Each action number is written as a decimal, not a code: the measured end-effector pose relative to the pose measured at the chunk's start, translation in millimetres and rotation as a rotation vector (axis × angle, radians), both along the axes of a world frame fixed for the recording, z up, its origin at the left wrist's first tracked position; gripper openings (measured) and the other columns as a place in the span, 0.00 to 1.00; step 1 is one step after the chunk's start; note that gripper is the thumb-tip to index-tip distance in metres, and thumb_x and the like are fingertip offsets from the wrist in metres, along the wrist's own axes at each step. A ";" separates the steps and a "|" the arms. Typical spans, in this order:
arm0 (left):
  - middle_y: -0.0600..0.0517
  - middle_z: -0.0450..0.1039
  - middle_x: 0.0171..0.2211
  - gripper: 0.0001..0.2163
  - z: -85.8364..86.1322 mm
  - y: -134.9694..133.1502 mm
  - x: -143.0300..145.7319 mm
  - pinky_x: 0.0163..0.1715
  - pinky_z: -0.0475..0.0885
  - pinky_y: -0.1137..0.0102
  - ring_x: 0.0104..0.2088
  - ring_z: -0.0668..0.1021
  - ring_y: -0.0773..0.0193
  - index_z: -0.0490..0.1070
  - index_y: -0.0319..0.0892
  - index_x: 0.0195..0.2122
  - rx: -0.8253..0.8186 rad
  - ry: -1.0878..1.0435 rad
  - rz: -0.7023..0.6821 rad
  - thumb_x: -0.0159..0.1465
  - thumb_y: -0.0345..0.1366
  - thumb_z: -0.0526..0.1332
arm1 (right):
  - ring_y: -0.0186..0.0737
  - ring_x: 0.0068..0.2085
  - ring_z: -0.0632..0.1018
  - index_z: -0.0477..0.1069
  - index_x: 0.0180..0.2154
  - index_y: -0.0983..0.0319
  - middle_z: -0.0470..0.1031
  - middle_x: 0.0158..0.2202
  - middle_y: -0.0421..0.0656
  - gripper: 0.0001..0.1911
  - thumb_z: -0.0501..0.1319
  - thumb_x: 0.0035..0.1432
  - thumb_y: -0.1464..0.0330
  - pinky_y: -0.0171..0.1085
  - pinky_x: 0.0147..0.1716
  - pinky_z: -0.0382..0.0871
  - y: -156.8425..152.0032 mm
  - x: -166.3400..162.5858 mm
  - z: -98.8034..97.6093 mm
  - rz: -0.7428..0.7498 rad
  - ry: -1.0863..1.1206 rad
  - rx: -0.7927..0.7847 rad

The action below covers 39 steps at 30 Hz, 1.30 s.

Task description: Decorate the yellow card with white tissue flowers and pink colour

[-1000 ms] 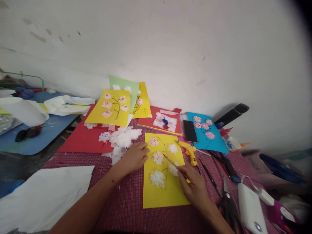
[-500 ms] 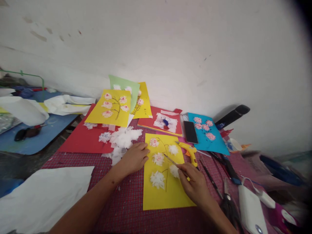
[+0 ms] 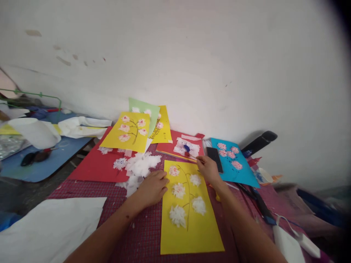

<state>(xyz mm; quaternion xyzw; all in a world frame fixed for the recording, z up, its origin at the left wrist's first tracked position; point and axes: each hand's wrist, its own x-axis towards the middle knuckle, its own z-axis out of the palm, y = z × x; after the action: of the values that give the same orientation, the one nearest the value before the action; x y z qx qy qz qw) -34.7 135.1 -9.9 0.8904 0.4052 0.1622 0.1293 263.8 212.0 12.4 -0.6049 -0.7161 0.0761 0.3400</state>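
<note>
A yellow sheet with a drawn brown stem and several crumpled white paper flowers lies before me; two of the flowers carry red specks. My left hand rests on the sheet's left edge, fingers stretched out and holding nothing. In my right hand is a thin paintbrush, pinched between the fingers beyond the sheet's upper right corner. Its tip is at the red paint on a white paper piece, beside a blue paint blob. My right forearm hides most of a yellow glue gun.
Torn white paper lies left of the sheet. Finished flower pictures on yellow and blue card stand or lie behind. A black phone sits near my right hand. White cloth or paper covers the front left.
My right hand has carried the paintbrush from the upper left flowers, away from me, to the red paint. My left hand stays on the sheet's edge. The view has shifted slightly.
</note>
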 end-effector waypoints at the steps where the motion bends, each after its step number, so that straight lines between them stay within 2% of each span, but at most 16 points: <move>1: 0.45 0.73 0.50 0.06 0.5 -0.3 0.0 0.57 0.69 0.56 0.53 0.74 0.53 0.74 0.42 0.43 -0.001 0.006 -0.001 0.68 0.31 0.58 | 0.47 0.37 0.82 0.81 0.36 0.59 0.84 0.37 0.48 0.13 0.58 0.60 0.64 0.41 0.38 0.74 2.0 -0.3 -2.2 0.000 0.002 -0.003; 4: 0.45 0.73 0.50 0.06 1.6 -1.4 0.1 0.57 0.69 0.56 0.53 0.74 0.53 0.74 0.42 0.43 0.001 0.012 -0.002 0.68 0.32 0.58 | 0.49 0.40 0.82 0.81 0.39 0.60 0.84 0.39 0.49 0.15 0.58 0.61 0.62 0.43 0.41 0.74 -2.2 1.8 -2.5 -0.017 0.027 0.003; 7: 0.45 0.73 0.49 0.07 1.4 -1.5 0.2 0.57 0.69 0.56 0.53 0.74 0.53 0.74 0.42 0.43 0.002 0.009 -0.002 0.68 0.32 0.58 | 0.48 0.42 0.82 0.80 0.41 0.61 0.83 0.41 0.50 0.16 0.57 0.63 0.61 0.43 0.42 0.75 -21.7 6.6 3.0 -0.031 0.064 0.005; 11: 0.44 0.73 0.49 0.07 -0.5 -0.3 0.3 0.57 0.69 0.55 0.53 0.74 0.52 0.74 0.42 0.43 -0.002 0.013 -0.008 0.68 0.31 0.57 | 0.46 0.40 0.82 0.79 0.43 0.60 0.83 0.41 0.47 0.13 0.59 0.65 0.61 0.40 0.39 0.75 -71.3 10.8 7.2 0.003 0.141 -0.041; 14: 0.44 0.72 0.51 0.07 -3.0 0.1 -0.1 0.58 0.68 0.54 0.54 0.74 0.52 0.74 0.42 0.44 0.009 0.001 -0.009 0.68 0.31 0.58 | 0.44 0.40 0.81 0.78 0.42 0.58 0.82 0.39 0.45 0.10 0.59 0.66 0.63 0.39 0.39 0.75 -111.5 7.7 5.0 0.085 0.122 -0.079; 18: 0.43 0.71 0.53 0.07 -4.6 0.1 -0.7 0.59 0.67 0.55 0.55 0.73 0.51 0.74 0.41 0.45 0.013 0.002 -0.008 0.68 0.31 0.58 | 0.42 0.36 0.81 0.78 0.40 0.59 0.81 0.35 0.43 0.08 0.59 0.65 0.68 0.36 0.36 0.73 -141.8 -5.1 2.5 0.161 0.088 -0.066; 26: 0.45 0.72 0.51 0.07 -2.8 -0.5 -0.9 0.58 0.68 0.56 0.53 0.73 0.53 0.74 0.43 0.44 0.017 -0.011 -0.014 0.69 0.32 0.57 | 0.39 0.33 0.79 0.75 0.38 0.59 0.78 0.33 0.42 0.08 0.57 0.66 0.71 0.36 0.35 0.71 -146.8 -21.5 0.0 0.247 0.072 -0.054; 39: 0.46 0.72 0.50 0.06 -2.6 0.0 -1.0 0.56 0.68 0.56 0.53 0.73 0.53 0.74 0.43 0.43 0.002 -0.008 -0.015 0.68 0.32 0.58 | 0.40 0.32 0.79 0.75 0.39 0.59 0.78 0.33 0.43 0.07 0.57 0.66 0.70 0.36 0.32 0.71 -149.5 -11.4 -0.9 0.201 0.042 -0.041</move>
<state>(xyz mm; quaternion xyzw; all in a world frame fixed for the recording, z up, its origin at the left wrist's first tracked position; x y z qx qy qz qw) -35.6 135.0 -12.5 0.8929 0.3978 0.1653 0.1312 252.4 62.5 11.5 -0.5352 -0.7640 0.1369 0.3334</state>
